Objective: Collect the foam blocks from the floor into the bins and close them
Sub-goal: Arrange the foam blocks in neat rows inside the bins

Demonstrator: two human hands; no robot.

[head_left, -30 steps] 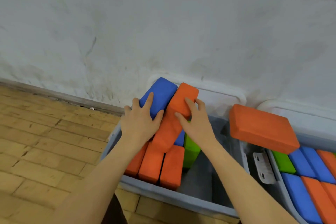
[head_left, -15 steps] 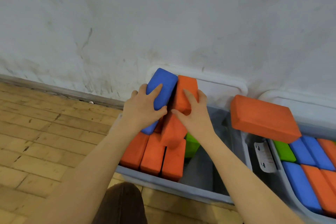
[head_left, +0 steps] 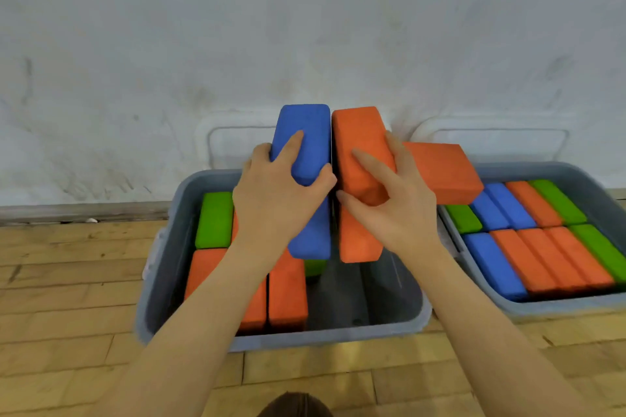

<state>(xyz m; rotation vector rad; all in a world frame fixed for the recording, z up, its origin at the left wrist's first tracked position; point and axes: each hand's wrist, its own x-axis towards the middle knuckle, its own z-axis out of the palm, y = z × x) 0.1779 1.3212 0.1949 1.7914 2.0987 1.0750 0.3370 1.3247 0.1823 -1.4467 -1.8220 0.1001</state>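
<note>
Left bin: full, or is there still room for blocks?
Not full. The left bin holds orange and green blocks on its left side, but bare grey floor shows on the right, below the blocks held in both hands.

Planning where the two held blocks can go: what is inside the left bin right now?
In the left bin, orange blocks lie in the near-left part, with a green block behind them. Its right side shows bare grey floor. Whatever lies under the hands and held blocks is hidden.

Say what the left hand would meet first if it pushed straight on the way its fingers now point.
Probably the white lid leaning on the wall behind the grey bin. The left hand, gripping the blue block, points up and away; depth is unclear.
</note>
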